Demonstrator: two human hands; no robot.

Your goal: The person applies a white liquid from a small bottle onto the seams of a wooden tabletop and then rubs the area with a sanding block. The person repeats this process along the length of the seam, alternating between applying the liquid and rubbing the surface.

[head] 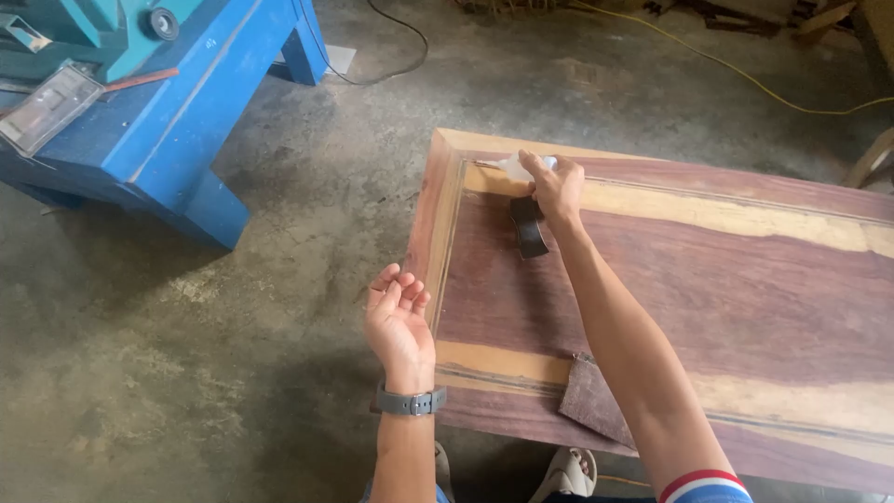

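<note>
Here, right hand (557, 189) clamped on small clear squeeze bottle (515, 167) at far left corner of wooden panel (708, 307), beside black block (529, 225); left hand (399, 321) empty, fingers loosely curled, near panel's left edge above concrete floor (233, 373).

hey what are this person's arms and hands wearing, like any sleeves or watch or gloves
Both hands are bare, with no gloves. The left hand has a dark grey wristwatch with a buckled strap at the wrist. The right hand has a bare forearm; at the upper arm a blue sleeve shows, its cuff trimmed with red and white bands.
</note>
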